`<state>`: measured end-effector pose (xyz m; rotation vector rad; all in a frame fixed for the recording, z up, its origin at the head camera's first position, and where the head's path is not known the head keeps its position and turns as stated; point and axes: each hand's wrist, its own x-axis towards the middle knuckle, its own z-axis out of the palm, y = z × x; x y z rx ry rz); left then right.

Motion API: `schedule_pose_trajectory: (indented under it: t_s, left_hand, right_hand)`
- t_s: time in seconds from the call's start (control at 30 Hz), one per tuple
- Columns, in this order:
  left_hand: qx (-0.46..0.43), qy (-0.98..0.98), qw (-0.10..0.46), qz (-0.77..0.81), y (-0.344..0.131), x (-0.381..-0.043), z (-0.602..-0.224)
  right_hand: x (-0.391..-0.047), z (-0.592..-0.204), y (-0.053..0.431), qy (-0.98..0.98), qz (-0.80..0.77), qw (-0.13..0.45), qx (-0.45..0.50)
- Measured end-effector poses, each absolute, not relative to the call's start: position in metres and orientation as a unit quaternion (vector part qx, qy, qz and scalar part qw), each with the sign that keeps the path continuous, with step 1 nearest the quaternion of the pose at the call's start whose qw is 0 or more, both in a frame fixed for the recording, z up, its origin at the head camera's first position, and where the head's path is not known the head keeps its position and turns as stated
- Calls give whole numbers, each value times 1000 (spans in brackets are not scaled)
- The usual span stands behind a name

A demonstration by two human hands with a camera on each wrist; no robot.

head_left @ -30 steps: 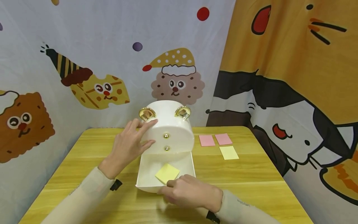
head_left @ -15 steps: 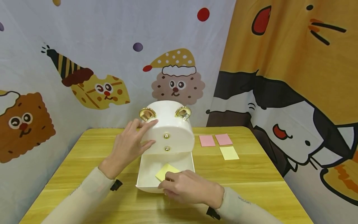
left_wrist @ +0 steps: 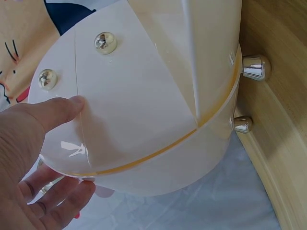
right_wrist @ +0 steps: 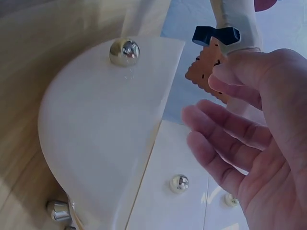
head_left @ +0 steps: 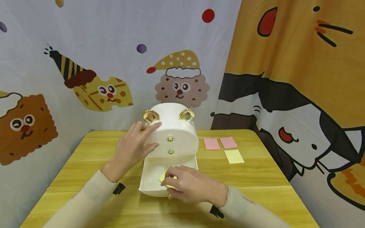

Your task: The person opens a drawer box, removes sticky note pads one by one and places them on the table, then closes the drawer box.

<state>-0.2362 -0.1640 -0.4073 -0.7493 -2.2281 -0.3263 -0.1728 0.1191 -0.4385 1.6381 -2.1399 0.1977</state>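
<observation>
A white rounded storage box (head_left: 178,129) stands on the table, with gold ear-like rings on top and gold knobs on its front. Its bottom drawer (head_left: 149,180) is pulled out. My left hand (head_left: 129,147) grips the box's left edge, thumb on the front face and fingers round the side, as the left wrist view confirms. Above the drawer's front edge hovers my right hand (head_left: 194,185), fingers loosely bent and holding nothing in the right wrist view. It partly covers a yellow sticky note (head_left: 162,176) inside the drawer. The drawer's gold knob (right_wrist: 124,51) is just below that hand.
Right of the box lie two pink sticky notes (head_left: 211,143) and a pale yellow sticky note (head_left: 234,156) on the wooden table (head_left: 256,196). A cartoon-printed cloth (head_left: 114,25) hangs behind the table.
My right hand has risen from the drawer's knob and moved forward over the drawer, now covering most of the yellow sticky note. The left hand keeps its hold on the box.
</observation>
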Motion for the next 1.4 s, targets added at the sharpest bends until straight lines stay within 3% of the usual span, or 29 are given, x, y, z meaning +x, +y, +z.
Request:
schedule_pose_trajectory:
  t_s: [0.47, 0.97, 1.4]
  left_hand:
    - [-290, -875, 366, -127, -163, -235, -406]
    - [-290, -876, 363, -130, -164, -236, -406]
    - [-290, -875, 363, -134, -164, -235, -407]
  right_hand:
    - [-192, -424, 119, -780, 63, 171, 598]
    - [-208, -412, 109, -811, 22, 60, 582]
    - [-224, -411, 102, -807, -27, 13, 590]
